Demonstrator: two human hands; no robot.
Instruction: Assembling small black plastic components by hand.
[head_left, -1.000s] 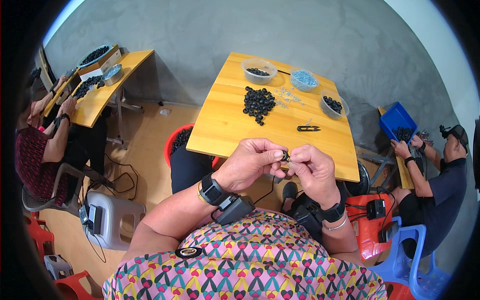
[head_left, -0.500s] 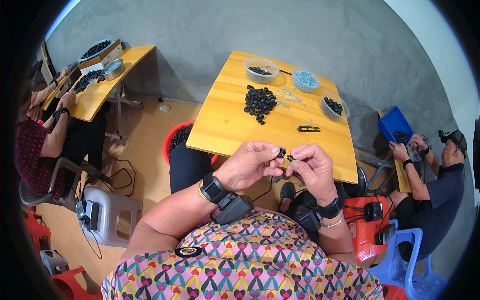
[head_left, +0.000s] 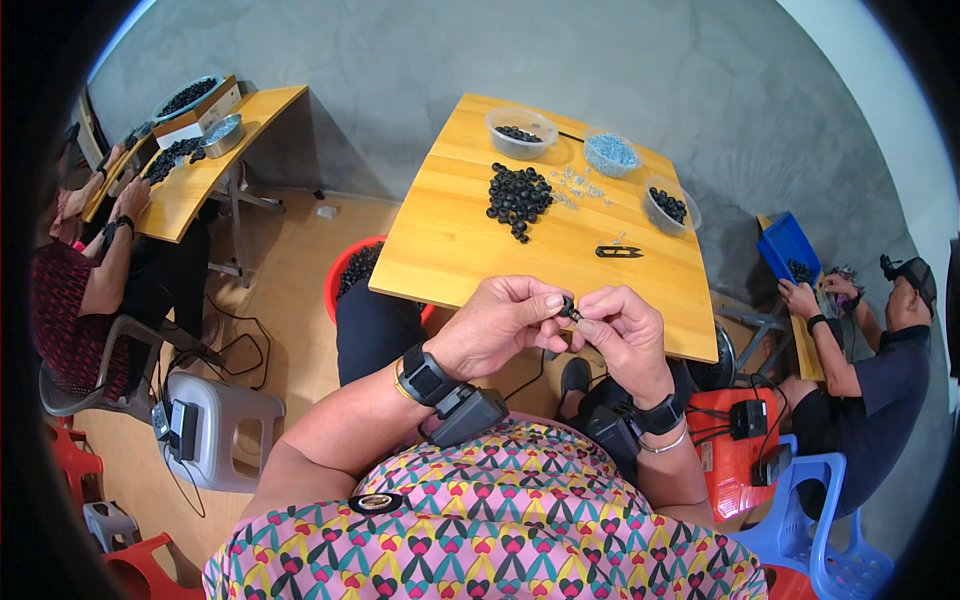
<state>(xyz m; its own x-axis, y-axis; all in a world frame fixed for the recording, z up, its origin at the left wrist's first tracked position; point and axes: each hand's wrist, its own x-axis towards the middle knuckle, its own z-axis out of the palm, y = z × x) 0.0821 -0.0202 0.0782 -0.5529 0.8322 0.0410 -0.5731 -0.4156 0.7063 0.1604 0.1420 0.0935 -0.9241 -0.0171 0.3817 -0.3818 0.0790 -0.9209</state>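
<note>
Just below the middle of the frame, in the head view, both hands meet over the near edge of the table. The left hand pinches a small black part between thumb and fingertips, and the right hand closes its fingertips on the same part from the other side, so the piece sits between the two thumbs, held up close where it can be seen and worked with fine grip. What exactly the right fingers press against it is too small to tell.

Higher in the frame, a heap of black rings lies mid-table, within easy reach of either hand. Three clear tubs stand along the far edge: one with black pieces, one with blue pieces, one more with black pieces at the right, keeping the kinds apart. Loose pale bits lie beside the heap, and black snips rest nearer the hands.

A red bucket stands under the table's left side.
</note>
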